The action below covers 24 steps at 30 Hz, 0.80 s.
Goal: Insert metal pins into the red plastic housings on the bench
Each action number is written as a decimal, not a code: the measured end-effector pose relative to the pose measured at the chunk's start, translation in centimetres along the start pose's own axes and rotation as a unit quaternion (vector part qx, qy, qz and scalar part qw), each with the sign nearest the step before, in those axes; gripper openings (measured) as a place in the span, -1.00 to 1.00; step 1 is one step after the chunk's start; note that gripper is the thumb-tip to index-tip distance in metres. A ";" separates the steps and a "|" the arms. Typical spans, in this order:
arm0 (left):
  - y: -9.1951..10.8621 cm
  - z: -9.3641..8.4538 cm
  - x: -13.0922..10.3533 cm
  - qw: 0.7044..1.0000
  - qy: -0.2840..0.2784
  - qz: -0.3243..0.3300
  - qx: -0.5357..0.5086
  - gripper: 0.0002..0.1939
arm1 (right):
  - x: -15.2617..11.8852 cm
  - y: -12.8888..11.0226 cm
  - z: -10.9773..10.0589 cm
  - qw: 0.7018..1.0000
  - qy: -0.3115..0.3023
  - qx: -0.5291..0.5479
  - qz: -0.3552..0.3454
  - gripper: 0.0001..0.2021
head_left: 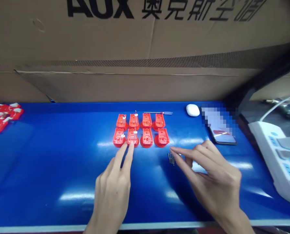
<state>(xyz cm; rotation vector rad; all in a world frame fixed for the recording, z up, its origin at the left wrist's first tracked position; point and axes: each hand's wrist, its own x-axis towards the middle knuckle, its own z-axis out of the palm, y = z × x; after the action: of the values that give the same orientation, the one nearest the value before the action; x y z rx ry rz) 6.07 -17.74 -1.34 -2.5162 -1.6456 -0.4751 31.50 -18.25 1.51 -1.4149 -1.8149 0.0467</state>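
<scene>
Several red plastic housings (147, 138) stand in two rows on the blue table. Small white parts with metal pins (135, 132) sit in the left-hand ones. My left hand (117, 182) lies palm down with fingers extended, its index fingertip at the front edge of the second housing (132, 137) in the near row. Over a small group of metal pins or screws (170, 159), my right hand (208, 175) has thumb and index finger pinched together. Anything between those fingertips is too small to make out.
A screwdriver (168, 113) lies behind the housings. At the right are a white case (193, 110), a phone (223, 130) and a white power strip (271, 156). Red and white parts (4, 117) lie far left. A large cardboard box (110, 42) stands along the back.
</scene>
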 end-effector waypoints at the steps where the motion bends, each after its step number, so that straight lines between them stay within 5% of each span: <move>1: 0.0 0.0 0.1 1.000 0.001 -0.001 0.000 -0.33 | 0.0 -0.1 0.0 1.000 0.001 0.000 0.000 -0.81; 12: 0.1 0.1 0.1 0.999 0.019 -0.017 -0.025 -0.36 | 2.0 -1.1 0.4 1.000 0.001 0.004 -0.024 -0.83; 20: 1.0 -1.1 -0.8 0.981 0.167 0.024 -0.094 -0.55 | 4.0 -0.9 0.5 0.999 -0.023 -0.012 -0.023 -0.92; 24: 2.5 -1.3 -0.2 0.989 0.107 0.066 -0.083 -0.58 | 6.1 -0.3 1.7 0.993 -0.090 -0.066 -0.047 -0.79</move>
<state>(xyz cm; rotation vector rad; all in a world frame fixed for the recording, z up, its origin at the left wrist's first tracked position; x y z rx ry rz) 7.98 -19.25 0.03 -2.5589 -1.4072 -0.8676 30.05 -12.58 3.99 -1.4538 -2.0636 0.0046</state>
